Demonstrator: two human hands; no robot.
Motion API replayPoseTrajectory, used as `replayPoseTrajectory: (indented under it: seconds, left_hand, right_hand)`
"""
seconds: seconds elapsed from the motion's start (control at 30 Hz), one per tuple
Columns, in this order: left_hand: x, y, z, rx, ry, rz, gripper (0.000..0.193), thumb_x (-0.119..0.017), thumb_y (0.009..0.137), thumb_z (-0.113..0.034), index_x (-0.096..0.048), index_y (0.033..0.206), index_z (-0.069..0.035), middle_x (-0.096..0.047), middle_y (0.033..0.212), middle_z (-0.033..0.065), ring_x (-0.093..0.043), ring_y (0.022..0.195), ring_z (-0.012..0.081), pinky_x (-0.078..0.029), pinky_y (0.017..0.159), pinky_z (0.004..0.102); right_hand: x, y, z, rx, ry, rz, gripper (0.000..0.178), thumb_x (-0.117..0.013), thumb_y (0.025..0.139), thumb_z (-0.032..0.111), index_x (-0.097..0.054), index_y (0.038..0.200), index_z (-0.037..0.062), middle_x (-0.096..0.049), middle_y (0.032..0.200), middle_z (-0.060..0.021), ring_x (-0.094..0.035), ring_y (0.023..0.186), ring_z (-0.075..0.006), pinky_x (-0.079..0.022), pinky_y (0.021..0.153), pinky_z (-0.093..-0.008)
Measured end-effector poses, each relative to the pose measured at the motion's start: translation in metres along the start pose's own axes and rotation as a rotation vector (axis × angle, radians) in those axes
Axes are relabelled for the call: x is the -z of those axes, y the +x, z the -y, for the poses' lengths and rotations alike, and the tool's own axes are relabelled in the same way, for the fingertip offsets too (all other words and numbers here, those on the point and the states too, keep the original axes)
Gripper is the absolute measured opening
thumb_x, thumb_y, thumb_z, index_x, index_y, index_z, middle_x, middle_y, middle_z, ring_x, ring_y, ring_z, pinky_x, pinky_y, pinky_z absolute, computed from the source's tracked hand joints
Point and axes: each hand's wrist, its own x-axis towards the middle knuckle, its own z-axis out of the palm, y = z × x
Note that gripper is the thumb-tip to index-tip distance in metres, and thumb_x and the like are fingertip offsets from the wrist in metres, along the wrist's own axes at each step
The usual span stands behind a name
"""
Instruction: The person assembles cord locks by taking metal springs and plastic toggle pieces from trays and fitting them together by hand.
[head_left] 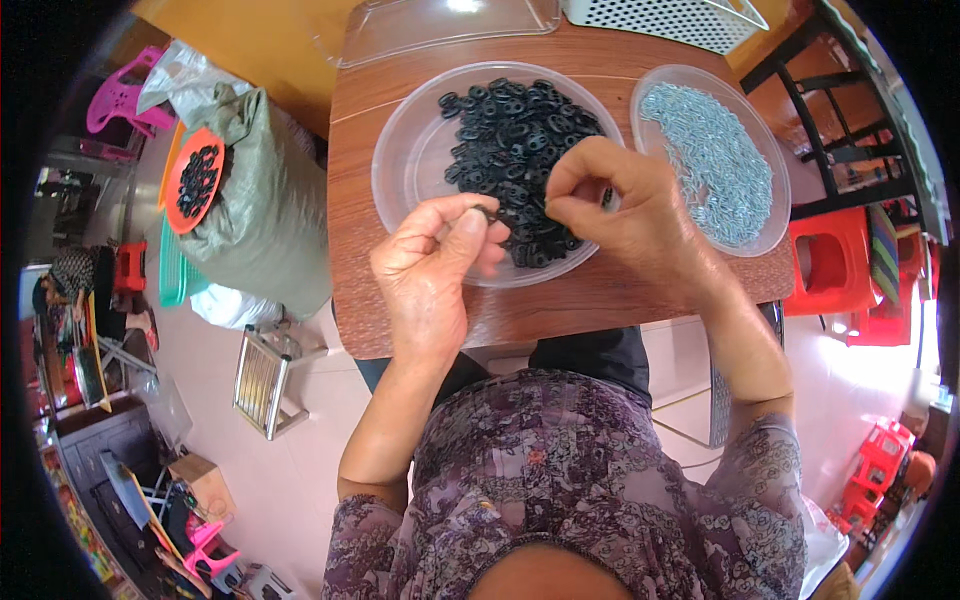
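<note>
My left hand pinches a small black oval plastic piece between thumb and fingers, over the near-left part of a round clear tub. Many similar black pieces are heaped inside that tub. Just to the right, my right hand hovers above the heap with thumb and forefinger pressed together. What lies at its fingertips is too small to make out. Beside this hand, at the far right of the table, a clear oval tub holds a spread of small silvery-blue metal pins or screws.
A clear lid and a white perforated basket are at the far side of the brown wooden table. To the left, an orange dish of black pieces rests against a large grey-green sack. A red stool stands right.
</note>
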Motion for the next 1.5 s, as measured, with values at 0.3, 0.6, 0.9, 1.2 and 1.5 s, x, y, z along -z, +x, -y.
replayPoseTrajectory:
  seconds: [0.3, 0.6, 0.9, 1.2, 1.5]
  left_hand:
    - [0.007, -0.006, -0.003, -0.028, 0.092, -0.020, 0.014, -0.059, 0.086, -0.006, -0.063, 0.097, 0.002, -0.063, 0.079, 0.0054, -0.056, 0.065, 0.0070, -0.045, 0.058, 0.0186]
    - [0.008, -0.011, -0.006, -0.013, 0.153, -0.007, 0.012, -0.055, 0.087, -0.003, -0.062, 0.096, 0.002, -0.061, 0.080, 0.0032, -0.054, 0.065, 0.0065, -0.044, 0.058, 0.0188]
    - [0.010, -0.012, -0.002, -0.200, 0.406, -0.007, 0.012, -0.056, 0.087, -0.003, -0.062, 0.095, 0.004, -0.062, 0.078, 0.0041, -0.053, 0.063, 0.0062, -0.044, 0.056, 0.0189]
    - [0.008, -0.016, 0.000, -0.458, 0.733, -0.059, 0.014, -0.059, 0.074, 0.007, -0.061, 0.087, 0.001, -0.058, 0.073, 0.0135, -0.059, 0.064, 0.0256, -0.046, 0.056, 0.0303]
    - [0.008, -0.010, -0.008, -0.286, 0.566, -0.124, 0.006, -0.056, 0.084, 0.002, -0.062, 0.084, 0.004, -0.059, 0.067, 0.0015, -0.050, 0.055, 0.0061, -0.040, 0.049, 0.0205]
  right_hand:
    - [-0.033, 0.008, -0.001, 0.095, 0.192, 0.038, 0.010, -0.062, 0.077, 0.000, -0.063, 0.087, 0.0010, -0.058, 0.074, -0.0037, -0.052, 0.067, -0.0077, -0.043, 0.059, -0.0221]
    - [-0.047, 0.004, 0.002, -0.034, 0.295, -0.070, 0.013, -0.066, 0.075, 0.002, -0.062, 0.088, 0.0006, -0.060, 0.075, 0.0002, -0.051, 0.067, -0.0042, -0.043, 0.061, -0.0203]
    - [-0.052, 0.001, -0.001, 0.030, 0.206, -0.109, 0.017, -0.066, 0.074, -0.001, -0.061, 0.090, 0.0014, -0.061, 0.079, -0.0030, -0.055, 0.070, -0.0076, -0.045, 0.062, -0.0223]
    - [-0.057, -0.003, 0.004, 0.114, 0.087, -0.137, 0.015, -0.065, 0.072, -0.004, -0.061, 0.086, 0.0026, -0.057, 0.072, -0.0048, -0.055, 0.066, -0.0131, -0.044, 0.058, -0.0249]
    - [-0.066, 0.018, 0.003, 0.334, -0.016, -0.153, 0.012, -0.060, 0.068, -0.006, -0.058, 0.077, 0.0020, -0.057, 0.069, -0.0116, -0.054, 0.064, -0.0287, -0.044, 0.056, -0.0357]
